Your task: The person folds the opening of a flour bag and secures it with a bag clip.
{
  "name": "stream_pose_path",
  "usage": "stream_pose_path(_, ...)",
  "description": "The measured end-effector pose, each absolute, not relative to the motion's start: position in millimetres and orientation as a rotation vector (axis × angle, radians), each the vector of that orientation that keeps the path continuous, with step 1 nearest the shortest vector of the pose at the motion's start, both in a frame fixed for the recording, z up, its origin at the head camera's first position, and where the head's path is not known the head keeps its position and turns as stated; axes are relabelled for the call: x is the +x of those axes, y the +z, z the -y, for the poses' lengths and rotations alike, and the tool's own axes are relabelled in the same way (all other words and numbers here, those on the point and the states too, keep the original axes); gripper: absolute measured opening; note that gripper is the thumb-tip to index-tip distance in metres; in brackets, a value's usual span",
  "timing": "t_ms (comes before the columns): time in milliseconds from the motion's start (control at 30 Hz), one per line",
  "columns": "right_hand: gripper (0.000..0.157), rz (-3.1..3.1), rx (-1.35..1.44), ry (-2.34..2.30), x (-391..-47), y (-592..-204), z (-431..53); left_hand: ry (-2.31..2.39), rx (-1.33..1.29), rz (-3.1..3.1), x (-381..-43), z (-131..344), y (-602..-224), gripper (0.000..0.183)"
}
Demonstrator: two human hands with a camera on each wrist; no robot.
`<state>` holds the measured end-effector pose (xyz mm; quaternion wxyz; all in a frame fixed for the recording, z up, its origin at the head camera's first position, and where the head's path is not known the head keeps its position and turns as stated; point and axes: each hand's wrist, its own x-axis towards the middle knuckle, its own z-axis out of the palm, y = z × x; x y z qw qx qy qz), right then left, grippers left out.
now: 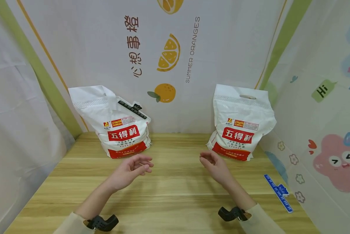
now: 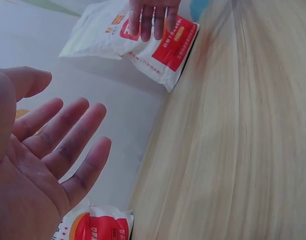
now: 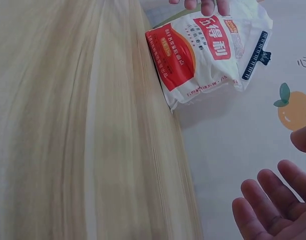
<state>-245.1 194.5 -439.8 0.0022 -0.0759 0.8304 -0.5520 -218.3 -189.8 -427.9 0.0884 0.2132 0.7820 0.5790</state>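
Two white flour bags with red labels stand at the back of the wooden table. The left flour bag (image 1: 123,130) has its top corner folded over, and a black clip (image 1: 132,109) grips the fold. The right flour bag (image 1: 239,123) stands unfolded, its handle slot showing at the top. My left hand (image 1: 133,170) hovers in front of the left bag, holding nothing, with relaxed fingers. My right hand (image 1: 217,167) is held before the right bag, also bare, fingers loosely bent. A blue clip (image 1: 278,193) lies on the table to the right of my right hand.
The wooden table (image 1: 169,201) reaches back to a white curtain (image 1: 104,48) printed with oranges. More curtains hang close along the left and right sides. Each wrist wears a black camera mount, the left mount (image 1: 103,223) and the right mount (image 1: 232,214).
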Motion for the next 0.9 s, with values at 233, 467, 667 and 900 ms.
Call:
stream_pose_path(233,0.043,-2.608,-0.203,-1.705,-234.5,-439.9,-209.2,1.751,0.669,-2.269,-212.4,178.3,-431.3,0.038)
stream_pose_path(467,0.04,-2.596,-0.197,-1.717,-231.2,-442.0,-217.7,1.788,0.74,-2.244,-208.6,169.1,-434.3,0.036)
stream_pose_path(667,0.042,-2.607,-0.147,-1.716,-228.2,-441.4,-225.3,1.795,0.741,-2.222,-208.3,160.0,-434.0,0.035)
stream_pose_path(900,0.043,-2.59,-0.103,-1.75,-226.3,-436.1,-233.6,1.771,0.718,-2.214,-209.7,145.2,-430.2,0.035)
